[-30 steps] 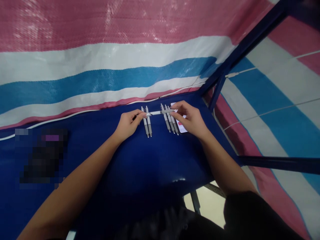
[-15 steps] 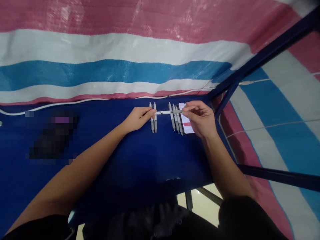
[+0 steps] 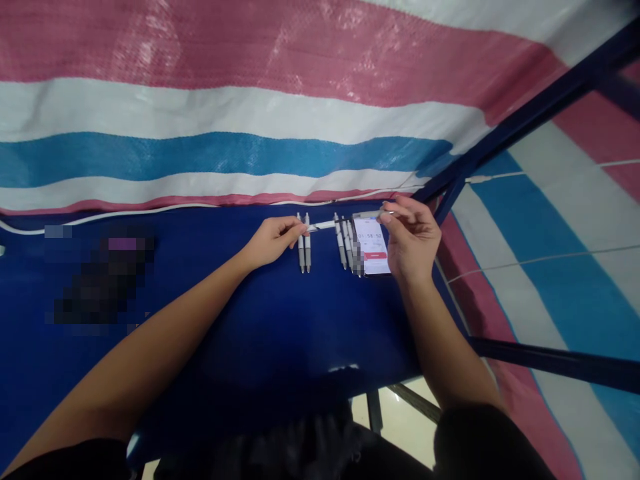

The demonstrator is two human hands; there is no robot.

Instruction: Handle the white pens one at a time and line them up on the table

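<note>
My left hand (image 3: 275, 241) pinches the white barrel (image 3: 323, 225) of a pen held level above the table. My right hand (image 3: 413, 233) has its fingertips closed on the pen's grey grip section (image 3: 369, 215). A thin dark stretch, apparently the refill, shows between the two parts. Below my left fingers lie two white-and-grey pens (image 3: 307, 250) side by side. Several similar pens (image 3: 341, 247) lie in a row beside a phone (image 3: 374, 265). The phone has a lit screen with timer digits, and my right hand partly covers its edge.
The blue table (image 3: 280, 333) runs up to a red, white and blue striped sheet (image 3: 210, 157). A white cable (image 3: 125, 213) lies along the back edge. A blurred dark object (image 3: 103, 283) is at the left. Dark blue frame bars (image 3: 550, 357) stand at the right.
My right hand has moved right, drawing the grey grip section away from the white barrel, so a thin dark part shows between. More of the phone screen is visible. The view has shifted slightly.
</note>
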